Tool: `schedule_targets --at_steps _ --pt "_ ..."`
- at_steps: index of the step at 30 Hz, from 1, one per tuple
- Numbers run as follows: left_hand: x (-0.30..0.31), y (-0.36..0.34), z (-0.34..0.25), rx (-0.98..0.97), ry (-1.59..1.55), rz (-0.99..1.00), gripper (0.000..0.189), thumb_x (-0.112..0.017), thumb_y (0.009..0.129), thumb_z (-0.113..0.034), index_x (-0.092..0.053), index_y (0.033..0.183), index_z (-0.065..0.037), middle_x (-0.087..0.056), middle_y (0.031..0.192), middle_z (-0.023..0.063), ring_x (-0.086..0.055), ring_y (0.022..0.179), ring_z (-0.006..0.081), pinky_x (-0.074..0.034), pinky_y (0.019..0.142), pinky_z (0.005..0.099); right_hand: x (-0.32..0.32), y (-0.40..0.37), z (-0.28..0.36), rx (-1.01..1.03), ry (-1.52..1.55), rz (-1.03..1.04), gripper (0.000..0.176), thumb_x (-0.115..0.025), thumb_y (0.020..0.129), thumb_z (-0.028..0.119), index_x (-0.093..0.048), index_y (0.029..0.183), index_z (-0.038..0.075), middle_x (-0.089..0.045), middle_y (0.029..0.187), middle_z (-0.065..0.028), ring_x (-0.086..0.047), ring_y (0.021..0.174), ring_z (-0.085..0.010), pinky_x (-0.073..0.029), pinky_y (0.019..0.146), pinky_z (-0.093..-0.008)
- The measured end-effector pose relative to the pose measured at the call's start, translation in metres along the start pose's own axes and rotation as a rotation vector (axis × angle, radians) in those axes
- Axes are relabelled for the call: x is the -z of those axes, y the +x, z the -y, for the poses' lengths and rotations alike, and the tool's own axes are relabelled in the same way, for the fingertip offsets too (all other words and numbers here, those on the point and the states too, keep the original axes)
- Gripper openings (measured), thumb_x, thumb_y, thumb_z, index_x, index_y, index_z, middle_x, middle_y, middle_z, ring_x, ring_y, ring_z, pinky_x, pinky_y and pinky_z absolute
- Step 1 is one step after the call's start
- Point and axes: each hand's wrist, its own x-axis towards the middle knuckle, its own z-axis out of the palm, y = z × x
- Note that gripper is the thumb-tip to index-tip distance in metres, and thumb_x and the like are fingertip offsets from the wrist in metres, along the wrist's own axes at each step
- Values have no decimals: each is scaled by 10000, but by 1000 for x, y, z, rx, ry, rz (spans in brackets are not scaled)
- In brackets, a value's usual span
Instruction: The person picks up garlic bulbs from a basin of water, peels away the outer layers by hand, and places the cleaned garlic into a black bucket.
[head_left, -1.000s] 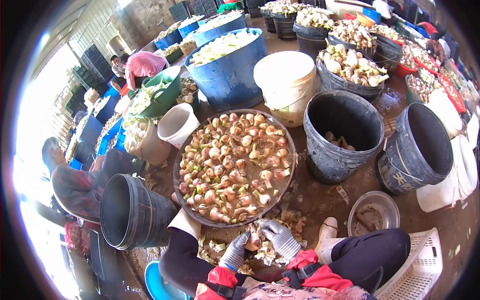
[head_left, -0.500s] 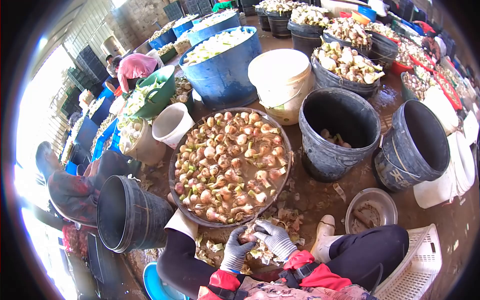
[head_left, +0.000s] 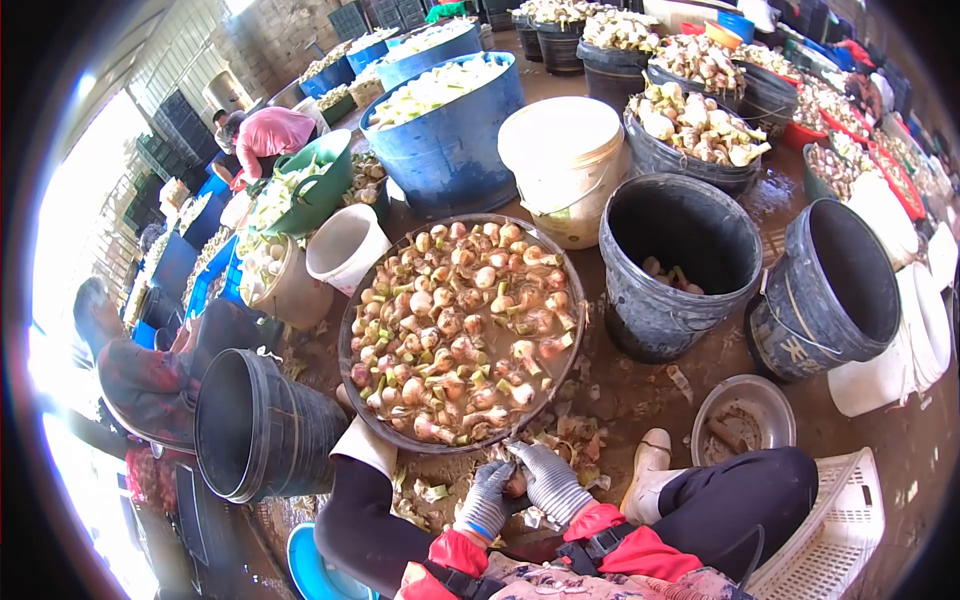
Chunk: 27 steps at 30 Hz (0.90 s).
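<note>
Both hands wear grey striped gloves and meet low in the middle, just below a wide round tub (head_left: 347, 330) of bulbs in murky water. My left hand (head_left: 487, 500) is closed on a reddish-brown bulb (head_left: 516, 484), of which only a part shows between the gloves. My right hand (head_left: 551, 482) is closed against the same bulb from the other side, its fingers bent over the top. Loose peelings (head_left: 575, 440) lie on the floor around the hands.
A dark bucket (head_left: 680, 270) with a few bulbs, another dark bucket (head_left: 825, 290) and a metal bowl (head_left: 744, 420) stand right. An upright dark bucket (head_left: 265, 425) is at left. A white crate (head_left: 825, 530) lies lower right. Co-workers (head_left: 165, 375) sit at left.
My left hand has turned and shifted slightly right, covering more of the bulb. My right hand has moved a little up and left.
</note>
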Motion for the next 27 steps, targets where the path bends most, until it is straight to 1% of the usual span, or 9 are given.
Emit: schedule_targets --at_steps 2,6,8,10,13,16,20,23,27 --pt "1 5 -2 13 -20 102 435 -640 837 -167 -415 1196 -68 -522 1113 120 -580 935 272 -538 783 495 1 2 1 -53 46 -28 359 -490 820 -21 -549 1168 46 -594 1072 -207 -578 983 -371 -473 839 -409" --pt "-11 -1 3 -130 74 19 550 -690 747 -42 -397 1211 -90 -489 1166 163 -545 1035 327 -517 838 513 -3 1 -16 -158 69 -196 338 -501 827 -19 -564 1152 46 -615 1046 -212 -595 973 -360 -473 857 -392" --pt "-11 -8 6 -116 57 147 574 -706 734 -71 -393 1214 -98 -480 1182 162 -545 1049 329 -517 840 503 1 4 -27 -271 123 -225 314 -507 823 -20 -582 1122 40 -626 999 -213 -612 926 -341 -475 847 -362" --pt "-8 -13 2 -113 -44 232 575 -729 717 -99 -416 1200 -103 -496 1175 151 -549 1052 331 -505 867 492 6 4 -41 -605 424 -210 271 -506 852 8 -584 1111 8 -641 959 -208 -627 871 -270 -476 772 -320" --pt "-8 -24 -13 -93 -149 286 515 -757 696 -112 -490 1137 -105 -552 1114 116 -554 1056 317 -470 928 487 -1 -9 -95 -766 96 -103 291 -542 862 51 -571 1148 8 -651 952 -167 -608 817 -205 -477 727 -310" --pt "-7 -20 -16 -272 -175 204 529 -750 699 -75 -467 1144 -112 -528 1123 144 -549 1045 318 -479 911 501 -25 -11 -104 -485 178 -158 290 -566 850 130 -586 1124 37 -622 934 -188 -616 826 -252 -495 774 -343" --pt "7 -2 -5 -335 -152 92 520 -739 701 -41 -466 1140 -91 -548 1097 147 -562 1040 306 -481 925 483 6 -1 -8 -388 391 30 377 -604 851 134 -526 1215 77 -613 1093 -192 -609 969 -326 -485 812 -372" --pt "5 2 7 -357 -63 -5 513 -732 707 -25 -443 1125 -89 -542 1088 154 -563 1031 314 -497 906 472 -3 -3 -3 -118 117 -52 372 -556 880 144 -507 1240 64 -592 1124 -217 -585 1027 -344 -460 866 -393" --pt "-5 -10 1 -296 -67 95 478 -742 726 -98 -464 1114 -93 -558 1107 152 -572 1003 313 -504 879 458 5 4 -12 -446 133 -5 330 -596 848 112 -566 1170 45 -596 1095 -213 -573 1028 -361 -453 890 -379"
